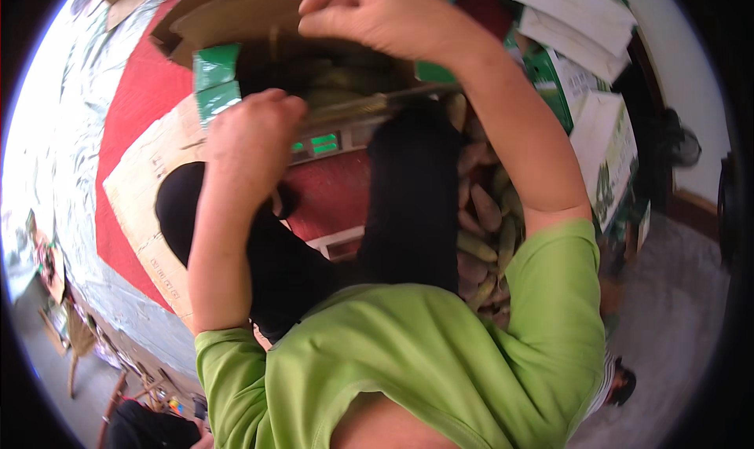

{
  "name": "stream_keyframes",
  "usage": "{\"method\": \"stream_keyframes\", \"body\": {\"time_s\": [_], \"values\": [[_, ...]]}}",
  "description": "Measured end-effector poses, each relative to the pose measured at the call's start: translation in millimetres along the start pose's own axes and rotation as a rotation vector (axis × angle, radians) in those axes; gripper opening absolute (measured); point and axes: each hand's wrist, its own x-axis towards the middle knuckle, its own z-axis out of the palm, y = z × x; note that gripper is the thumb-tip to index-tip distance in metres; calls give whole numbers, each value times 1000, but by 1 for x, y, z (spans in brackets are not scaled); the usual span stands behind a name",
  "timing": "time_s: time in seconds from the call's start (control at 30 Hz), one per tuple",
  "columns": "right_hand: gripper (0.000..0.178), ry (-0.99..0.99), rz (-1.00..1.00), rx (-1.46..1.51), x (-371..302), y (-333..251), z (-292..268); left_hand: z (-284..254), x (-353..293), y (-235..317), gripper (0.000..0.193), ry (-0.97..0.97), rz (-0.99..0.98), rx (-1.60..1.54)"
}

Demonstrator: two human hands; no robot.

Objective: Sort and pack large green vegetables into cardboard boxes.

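An open cardboard box [228, 21] lies in front of me, with long greenish produce [345, 77] in its shadowed inside. At the box's near left corner, beside a flap covered in shiny green tape [216, 80], my left hand [255, 135] is closed. Its fingers curl in at the near wall, and their tips are hidden, so I cannot make out what they grip. My right hand [349, 9] hangs over the far side of the box, in front of a brown wall. Its thumb and fingers are apart, and nothing shows in them.
Loose long produce [487, 209], pinkish-brown and yellow-green, is heaped right of my leg. White and green cartons [605, 146] stand farther right. A flat cardboard sheet [145, 182] lies on red material [129, 135] at left. Another person [149, 429] is at lower left.
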Motion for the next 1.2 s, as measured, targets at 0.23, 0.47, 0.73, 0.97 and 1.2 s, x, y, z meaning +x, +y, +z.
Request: {"method": "stream_keyframes", "body": {"time_s": [0.23,0.47,0.73,0.97,1.2], "values": [[34,398,429,174,-168,40,-61,-3,2,9,12,61,7,-132],[29,598,722,-105,-322,121,-1,0,4,15,12,105,45,-239],[36,173,1118,-416,-453,179,83,1,-3,10,15,183,9,-253],[41,-131,1556,-596,-568,215,137,2,-5,4,16,239,-5,-285],[44,-404,1559,-660,-579,216,149,2,2,18,19,216,7,-235]]}}
